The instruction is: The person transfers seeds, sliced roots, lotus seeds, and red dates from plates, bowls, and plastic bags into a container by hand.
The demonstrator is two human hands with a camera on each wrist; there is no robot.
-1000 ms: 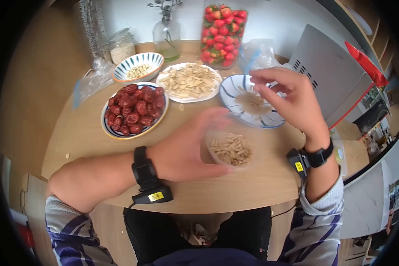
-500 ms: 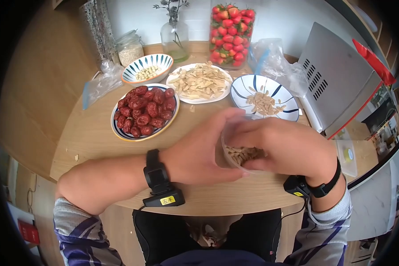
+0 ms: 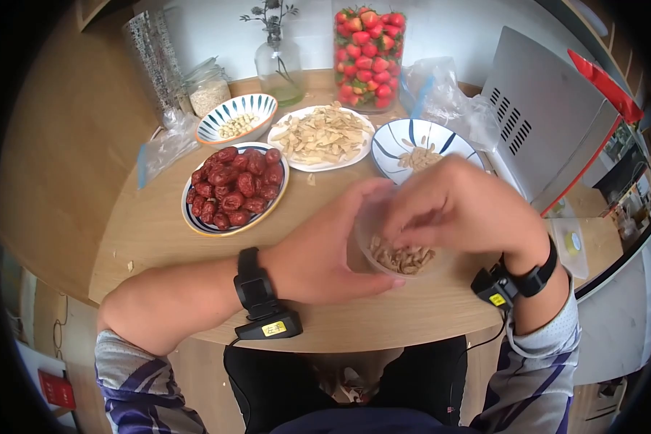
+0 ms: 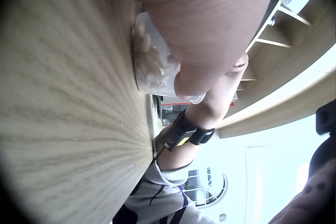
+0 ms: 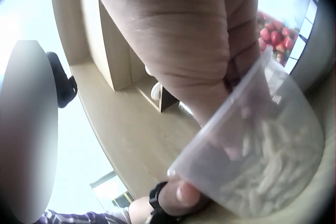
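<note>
My left hand [image 3: 318, 253] holds a translucent plastic tub [image 5: 210, 166] from the side, fingers and thumb curled round it. Pale tan oblong pieces [image 3: 412, 262] fill its lower part. My right hand [image 3: 456, 210] reaches over the rim with its fingers bunched. In the right wrist view the fingertips show through the tub wall, down at the pieces; I cannot tell whether any are pinched. Behind the right hand lies a white plate with blue lines [image 3: 385, 160], bearing similar pieces and partly covered by that hand.
Dark red dried dates fill a blue-rimmed plate [image 3: 193, 221] on the left. Beyond are a striped bowl [image 3: 210, 130], a white plate of pale slices [image 3: 289, 163], a container of strawberries [image 3: 369, 61] and a glass vase [image 3: 278, 72]. A grey vented appliance [image 3: 535, 108] stands at right.
My right hand has come from over the blue-lined plate down into the tub, then risen slightly and shifted left. The left hand keeps its hold on the tub.
</note>
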